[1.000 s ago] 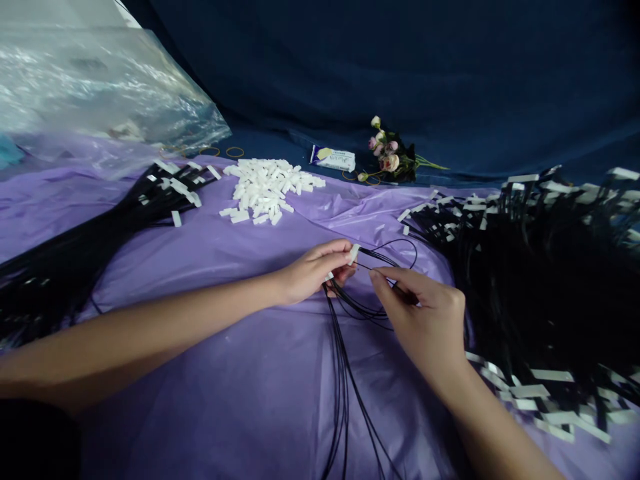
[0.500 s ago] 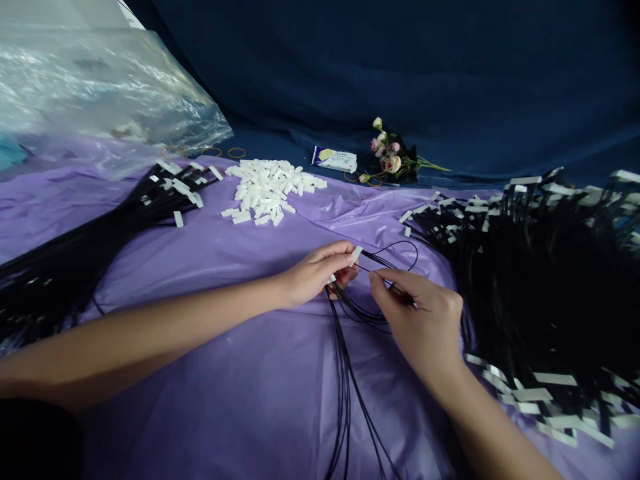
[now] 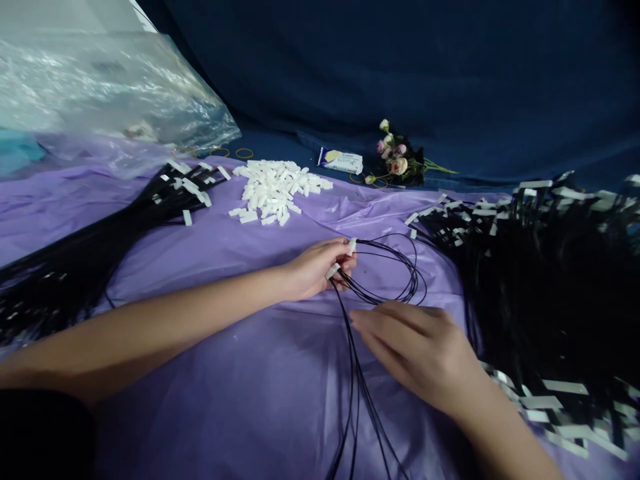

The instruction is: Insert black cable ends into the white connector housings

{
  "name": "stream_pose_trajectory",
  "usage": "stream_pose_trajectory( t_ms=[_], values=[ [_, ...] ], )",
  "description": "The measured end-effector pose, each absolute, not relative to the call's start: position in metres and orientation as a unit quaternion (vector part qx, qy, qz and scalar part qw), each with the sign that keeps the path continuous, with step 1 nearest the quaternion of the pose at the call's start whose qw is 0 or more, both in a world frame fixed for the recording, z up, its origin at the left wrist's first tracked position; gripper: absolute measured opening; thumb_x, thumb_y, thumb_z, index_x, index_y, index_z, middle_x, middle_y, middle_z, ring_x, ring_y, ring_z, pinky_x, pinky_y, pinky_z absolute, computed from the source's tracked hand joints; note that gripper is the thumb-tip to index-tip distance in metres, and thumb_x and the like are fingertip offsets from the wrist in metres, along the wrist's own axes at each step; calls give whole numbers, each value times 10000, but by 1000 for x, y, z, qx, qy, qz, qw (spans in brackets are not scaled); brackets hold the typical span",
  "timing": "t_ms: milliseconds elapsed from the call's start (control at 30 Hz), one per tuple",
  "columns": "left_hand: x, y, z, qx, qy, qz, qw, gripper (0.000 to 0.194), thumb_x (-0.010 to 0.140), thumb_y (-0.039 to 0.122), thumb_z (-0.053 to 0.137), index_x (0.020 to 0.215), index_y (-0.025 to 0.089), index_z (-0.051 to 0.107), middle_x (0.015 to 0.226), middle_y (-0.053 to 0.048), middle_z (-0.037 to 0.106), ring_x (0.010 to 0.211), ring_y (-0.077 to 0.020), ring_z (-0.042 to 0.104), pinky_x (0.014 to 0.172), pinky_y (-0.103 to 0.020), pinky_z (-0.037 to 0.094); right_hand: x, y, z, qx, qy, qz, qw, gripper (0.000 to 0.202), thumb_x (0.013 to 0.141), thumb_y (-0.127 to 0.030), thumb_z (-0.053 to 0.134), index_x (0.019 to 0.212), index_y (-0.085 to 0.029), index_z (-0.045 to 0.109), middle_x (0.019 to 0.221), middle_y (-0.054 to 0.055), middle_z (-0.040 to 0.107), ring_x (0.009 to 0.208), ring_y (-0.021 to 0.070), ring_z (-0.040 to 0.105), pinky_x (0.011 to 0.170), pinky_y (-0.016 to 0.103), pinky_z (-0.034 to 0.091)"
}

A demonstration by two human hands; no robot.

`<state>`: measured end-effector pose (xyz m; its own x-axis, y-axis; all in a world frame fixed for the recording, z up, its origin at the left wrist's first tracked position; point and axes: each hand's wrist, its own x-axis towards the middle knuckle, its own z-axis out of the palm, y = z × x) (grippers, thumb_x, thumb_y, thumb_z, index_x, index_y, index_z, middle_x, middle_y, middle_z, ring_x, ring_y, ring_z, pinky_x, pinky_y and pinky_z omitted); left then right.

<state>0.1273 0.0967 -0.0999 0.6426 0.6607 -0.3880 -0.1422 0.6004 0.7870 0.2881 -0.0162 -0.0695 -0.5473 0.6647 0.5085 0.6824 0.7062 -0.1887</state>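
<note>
In the head view, the left hand (image 3: 317,270) is pinching an upper white piece (image 3: 353,247) between thumb and finger, while a lower white piece (image 3: 333,271) is resting against its curled fingers. Looped black cords (image 3: 414,280) are running between the two pieces, and loose cord tails (image 3: 353,360) are hanging below the lower one, so the threading appears to be partly done, with those tails probably left to bring in. The right hand (image 3: 420,340) is hovering beside the tails, fingertips drawn narrowly together; whether they are holding a strand I cannot tell. Beyond, a heap of white pieces (image 3: 273,188) is lying without cords on the purple sheet (image 3: 240,400), seemingly unused, while a left bundle (image 3: 100,233) and a right bundle (image 3: 525,287) are showing white ends on black strands. Blur is softening the right hand, the left fingers are hiding how the cords are seating, and the frame is cutting off the tail ends and both bundles.
</note>
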Motion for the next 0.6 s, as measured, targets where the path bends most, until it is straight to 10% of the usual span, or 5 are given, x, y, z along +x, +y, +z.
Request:
stream_pose_trajectory(
  t_ms=[167,600],
  values=[
    [128,97,-98,370,342,225,834,166,856,264,457,734,184,378,621,38,369,478,-59,346,477,-214,319,285,-7,-80,-378,-913,30,154,247,885,-92,485,1037,-169,664,840,47,663,636,120,630,496,225,455],
    [127,98,-95,359,364,211,833,175,855,268,451,721,178,385,637,36,379,493,-64,356,503,-234,328,290,1,-83,-349,-918,41,185,245,895,-63,472,1002,-148,676,931,65,686,762,132,667,640,221,553]
  ],
)
